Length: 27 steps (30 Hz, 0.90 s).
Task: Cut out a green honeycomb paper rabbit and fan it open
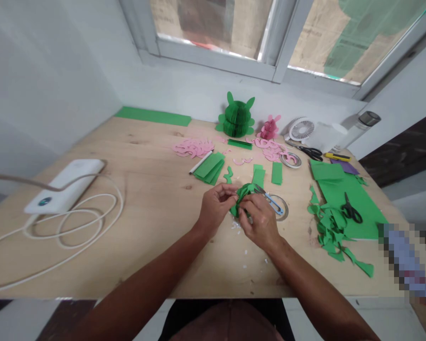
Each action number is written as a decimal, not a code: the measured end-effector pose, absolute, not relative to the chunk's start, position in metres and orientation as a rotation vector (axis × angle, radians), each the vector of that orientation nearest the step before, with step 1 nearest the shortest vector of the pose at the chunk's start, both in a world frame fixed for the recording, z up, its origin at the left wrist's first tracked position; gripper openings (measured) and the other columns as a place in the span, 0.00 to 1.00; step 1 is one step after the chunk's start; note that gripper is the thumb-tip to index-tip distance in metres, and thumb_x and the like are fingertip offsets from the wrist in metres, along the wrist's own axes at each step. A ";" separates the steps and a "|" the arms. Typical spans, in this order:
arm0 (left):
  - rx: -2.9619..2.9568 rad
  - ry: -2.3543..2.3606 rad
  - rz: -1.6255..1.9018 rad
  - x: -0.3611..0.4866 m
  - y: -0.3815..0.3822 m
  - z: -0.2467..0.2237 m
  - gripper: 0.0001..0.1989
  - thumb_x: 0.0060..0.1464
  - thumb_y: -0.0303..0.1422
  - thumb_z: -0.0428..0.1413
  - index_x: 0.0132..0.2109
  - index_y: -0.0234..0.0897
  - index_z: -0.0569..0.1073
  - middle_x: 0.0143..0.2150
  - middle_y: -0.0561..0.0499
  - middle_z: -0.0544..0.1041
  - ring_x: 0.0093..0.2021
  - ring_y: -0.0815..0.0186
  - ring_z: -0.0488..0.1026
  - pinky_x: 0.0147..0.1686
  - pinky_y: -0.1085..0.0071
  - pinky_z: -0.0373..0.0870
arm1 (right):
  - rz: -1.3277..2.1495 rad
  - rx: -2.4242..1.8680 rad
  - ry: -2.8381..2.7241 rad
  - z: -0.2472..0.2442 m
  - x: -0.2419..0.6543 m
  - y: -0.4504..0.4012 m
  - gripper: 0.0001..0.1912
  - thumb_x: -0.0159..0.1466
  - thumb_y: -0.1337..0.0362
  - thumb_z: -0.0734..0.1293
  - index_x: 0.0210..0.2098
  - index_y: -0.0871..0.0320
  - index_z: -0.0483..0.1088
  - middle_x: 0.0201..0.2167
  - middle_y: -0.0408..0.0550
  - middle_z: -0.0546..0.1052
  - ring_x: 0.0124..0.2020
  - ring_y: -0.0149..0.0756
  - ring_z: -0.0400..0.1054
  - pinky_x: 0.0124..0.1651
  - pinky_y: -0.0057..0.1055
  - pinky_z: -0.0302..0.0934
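Now both grips are closed in tight: the left hand (216,207) pinches the crumpled green paper (245,195) from one side while the right hand (260,221) presses in from the other, keeping the bundle gathered just above the wooden tabletop (135,151). Blue-handled snips (274,204) sit right there against the right hand, over a tape roll (285,206), with green offcuts (328,227) heaped farther right.

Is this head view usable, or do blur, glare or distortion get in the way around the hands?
Head view: the wide lens skews the window and table; light is soft, shadows faint; the left hand, right hand and green paper look fairly sharp; a pixelated patch covers the lower right.
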<state>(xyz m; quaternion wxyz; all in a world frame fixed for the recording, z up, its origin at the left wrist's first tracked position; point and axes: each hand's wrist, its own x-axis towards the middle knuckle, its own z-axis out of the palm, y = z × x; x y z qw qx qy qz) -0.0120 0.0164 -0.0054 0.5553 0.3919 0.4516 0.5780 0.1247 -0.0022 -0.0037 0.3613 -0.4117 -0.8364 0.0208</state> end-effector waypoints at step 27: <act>1.044 1.105 1.368 -0.011 0.016 -0.009 0.09 0.40 0.27 0.60 0.33 0.34 0.74 0.27 0.53 0.76 0.29 0.70 0.73 0.33 0.74 0.71 | 0.088 -0.988 -2.114 -0.005 0.124 -0.001 0.07 0.61 0.71 0.60 0.31 0.57 0.69 0.32 0.51 0.73 0.37 0.40 0.67 0.39 0.38 0.64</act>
